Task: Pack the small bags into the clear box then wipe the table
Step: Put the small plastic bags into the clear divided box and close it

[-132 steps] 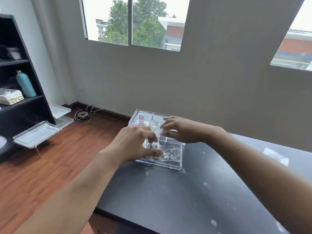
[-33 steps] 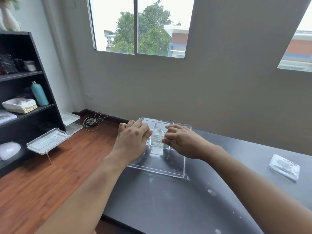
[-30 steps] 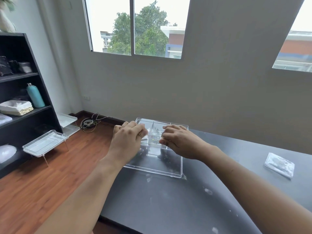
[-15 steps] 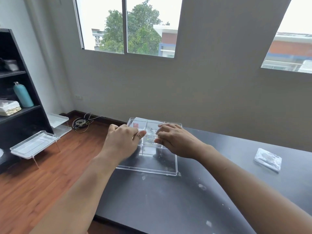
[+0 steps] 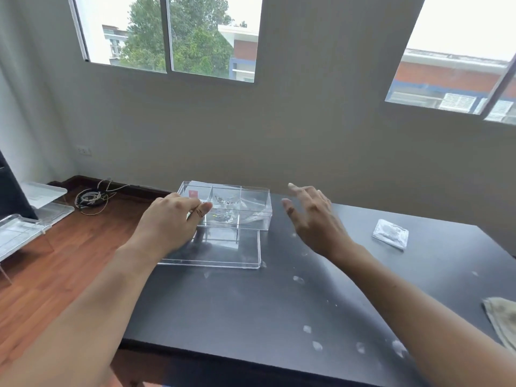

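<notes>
While the left hand [image 5: 170, 219] grips the box [image 5: 240, 208], the right hand [image 5: 312, 216] hangs open; one bag [image 5: 390, 237] remains out, table [image 5: 251, 308] unwiped.

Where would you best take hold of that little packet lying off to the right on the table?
The small bag lies flat on the black table, apart from the clear box. Probably come from above with the right hand and pinch its near edge, since nothing stands beside it.

Both forearms bare; hands [image 5: 170, 219] bare: no gloves, rings.
</notes>
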A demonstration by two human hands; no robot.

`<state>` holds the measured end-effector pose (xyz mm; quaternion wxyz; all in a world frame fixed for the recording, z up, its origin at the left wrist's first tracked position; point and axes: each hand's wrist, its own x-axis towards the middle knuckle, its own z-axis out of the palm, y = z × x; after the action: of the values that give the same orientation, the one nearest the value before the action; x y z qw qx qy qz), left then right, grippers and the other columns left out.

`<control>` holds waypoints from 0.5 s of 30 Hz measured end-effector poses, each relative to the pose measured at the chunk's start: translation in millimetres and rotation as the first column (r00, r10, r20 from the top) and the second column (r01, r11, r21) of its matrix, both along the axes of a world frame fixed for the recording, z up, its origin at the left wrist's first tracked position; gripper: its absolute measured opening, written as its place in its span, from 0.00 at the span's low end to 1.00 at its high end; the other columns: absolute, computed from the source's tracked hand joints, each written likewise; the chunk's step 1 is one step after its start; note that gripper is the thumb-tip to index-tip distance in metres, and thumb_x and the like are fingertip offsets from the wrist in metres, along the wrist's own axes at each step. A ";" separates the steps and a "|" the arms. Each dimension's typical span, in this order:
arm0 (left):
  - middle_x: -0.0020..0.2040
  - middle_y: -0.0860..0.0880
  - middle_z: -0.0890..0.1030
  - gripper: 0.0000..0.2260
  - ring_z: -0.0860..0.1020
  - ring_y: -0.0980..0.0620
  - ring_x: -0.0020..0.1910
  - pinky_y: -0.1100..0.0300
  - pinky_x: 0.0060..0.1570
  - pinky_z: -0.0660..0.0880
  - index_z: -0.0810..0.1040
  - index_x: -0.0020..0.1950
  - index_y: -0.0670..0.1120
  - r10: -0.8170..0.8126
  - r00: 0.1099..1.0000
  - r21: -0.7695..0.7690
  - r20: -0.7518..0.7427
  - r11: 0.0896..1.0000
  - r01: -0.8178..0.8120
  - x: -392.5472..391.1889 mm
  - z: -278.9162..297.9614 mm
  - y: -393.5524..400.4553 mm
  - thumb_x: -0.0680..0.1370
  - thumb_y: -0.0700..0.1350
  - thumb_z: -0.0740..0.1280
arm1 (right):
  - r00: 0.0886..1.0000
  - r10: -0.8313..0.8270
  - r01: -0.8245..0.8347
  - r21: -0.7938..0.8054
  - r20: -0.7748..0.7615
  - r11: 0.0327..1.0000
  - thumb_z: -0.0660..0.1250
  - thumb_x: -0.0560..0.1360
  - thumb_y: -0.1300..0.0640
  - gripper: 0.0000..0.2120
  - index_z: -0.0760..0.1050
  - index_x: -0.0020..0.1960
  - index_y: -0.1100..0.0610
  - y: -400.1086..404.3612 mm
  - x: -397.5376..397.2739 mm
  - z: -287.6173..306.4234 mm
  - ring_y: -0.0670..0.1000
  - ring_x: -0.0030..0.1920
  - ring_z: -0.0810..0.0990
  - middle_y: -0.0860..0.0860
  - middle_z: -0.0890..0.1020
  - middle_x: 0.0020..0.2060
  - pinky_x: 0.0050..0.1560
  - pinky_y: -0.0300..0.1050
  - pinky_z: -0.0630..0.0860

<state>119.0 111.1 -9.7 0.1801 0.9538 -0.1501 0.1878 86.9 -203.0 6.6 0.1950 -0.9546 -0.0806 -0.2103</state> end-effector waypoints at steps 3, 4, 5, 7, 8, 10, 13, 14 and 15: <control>0.42 0.46 0.80 0.25 0.77 0.41 0.52 0.49 0.54 0.72 0.84 0.49 0.51 0.002 1.000 -0.007 0.017 1.000 -0.002 1.1 -1.9 -0.9 0.81 0.64 0.53 | 0.955 -0.289 0.289 -0.012 -0.061 0.957 0.58 0.84 0.47 0.25 0.69 0.77 0.59 -40.6 -2.3 2.7 0.61 0.70 0.72 0.59 0.76 0.68 0.74 0.55 0.64; 0.42 0.46 0.80 0.26 0.78 0.41 0.51 0.49 0.53 0.72 0.84 0.49 0.50 0.004 1.000 -0.004 0.024 1.000 -0.004 1.6 -2.5 -1.5 0.81 0.64 0.52 | 0.915 -0.387 0.384 -0.051 -0.111 0.922 0.58 0.83 0.49 0.24 0.70 0.75 0.60 -53.6 -2.3 3.9 0.63 0.69 0.72 0.60 0.76 0.67 0.71 0.56 0.66; 0.42 0.45 0.80 0.26 0.78 0.41 0.51 0.49 0.53 0.72 0.84 0.48 0.50 0.006 1.000 0.004 0.027 1.000 -0.006 2.1 -2.8 -2.4 0.81 0.65 0.52 | 0.861 -0.479 0.467 -0.107 -0.172 0.878 0.58 0.82 0.50 0.23 0.71 0.73 0.60 -65.9 -2.3 4.7 0.64 0.67 0.72 0.61 0.76 0.66 0.69 0.56 0.66; 0.42 0.45 0.82 0.25 0.78 0.41 0.51 0.49 0.55 0.72 0.83 0.47 0.49 0.000 0.999 0.023 0.034 1.000 -0.001 3.4 -3.9 -4.1 0.82 0.64 0.53 | 0.725 -0.618 0.575 -0.228 -0.303 0.786 0.59 0.80 0.52 0.18 0.75 0.65 0.60 -85.2 -4.8 6.0 0.65 0.65 0.72 0.62 0.75 0.64 0.65 0.58 0.68; 0.42 0.46 0.83 0.25 0.78 0.42 0.51 0.48 0.55 0.72 0.83 0.47 0.49 -0.006 0.999 0.030 0.040 1.000 0.005 4.3 -4.7 -4.4 0.82 0.63 0.53 | 0.664 -0.658 0.600 -0.272 -0.355 0.753 0.59 0.79 0.52 0.17 0.76 0.61 0.60 -92.0 -7.4 6.2 0.65 0.63 0.73 0.61 0.75 0.62 0.64 0.58 0.69; 0.41 0.47 0.83 0.24 0.78 0.42 0.51 0.49 0.55 0.71 0.82 0.45 0.49 -0.014 0.999 0.042 0.052 0.999 0.012 5.7 -5.8 -4.6 0.83 0.62 0.53 | 0.608 -0.679 0.618 -0.292 -0.412 0.731 0.58 0.79 0.50 0.16 0.77 0.57 0.59 -100.8 -10.5 5.7 0.66 0.61 0.74 0.61 0.76 0.60 0.62 0.58 0.73; 0.40 0.48 0.82 0.24 0.78 0.43 0.50 0.49 0.52 0.70 0.79 0.42 0.49 -0.026 0.997 0.069 0.076 0.997 0.021 7.3 -7.7 -3.8 0.83 0.62 0.53 | 0.632 -0.668 0.611 -0.278 -0.394 0.741 0.61 0.79 0.55 0.08 0.75 0.50 0.59 -104.9 -9.3 7.4 0.65 0.59 0.77 0.60 0.78 0.58 0.54 0.52 0.75; 0.40 0.48 0.82 0.24 0.79 0.42 0.50 0.49 0.51 0.69 0.79 0.42 0.49 -0.030 0.996 0.072 0.082 0.997 0.024 7.5 -8.0 -3.5 0.83 0.62 0.53 | 0.640 -0.668 0.607 -0.283 -0.380 0.743 0.63 0.79 0.58 0.05 0.75 0.49 0.59 -105.7 -7.9 9.0 0.65 0.58 0.78 0.60 0.78 0.58 0.50 0.49 0.75; 0.40 0.48 0.82 0.23 0.79 0.42 0.50 0.49 0.51 0.69 0.79 0.42 0.49 -0.034 0.995 0.070 0.089 0.997 0.028 7.7 -8.2 -3.4 0.83 0.62 0.53 | 0.644 -0.672 0.608 -0.289 -0.367 0.740 0.64 0.78 0.61 0.03 0.76 0.50 0.60 -106.1 -7.0 11.2 0.64 0.58 0.79 0.61 0.79 0.58 0.48 0.48 0.74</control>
<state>126.7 107.8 -17.9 0.1432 0.9476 -0.1792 0.2224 79.9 -309.1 17.8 0.0540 -0.9533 0.2952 -0.0336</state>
